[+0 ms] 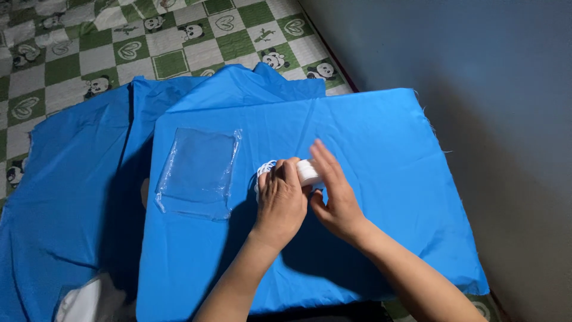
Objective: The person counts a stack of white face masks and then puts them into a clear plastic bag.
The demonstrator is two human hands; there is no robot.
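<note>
A pale bit of cloth or plastic (80,301) lies at the near left corner of the blue fabric (369,143). On the middle of that fabric, the left hand (280,200) rests knuckles up, fingers curled together over a bundle of white cord (307,172). The right hand (333,194) meets it from the right, fingers nearly straight, pressed against the bundle. Left of the hands, on the fabric, lies a clear plastic bag (199,170). Beyond the fabric spreads a green-checked panda mat (119,42).
</note>
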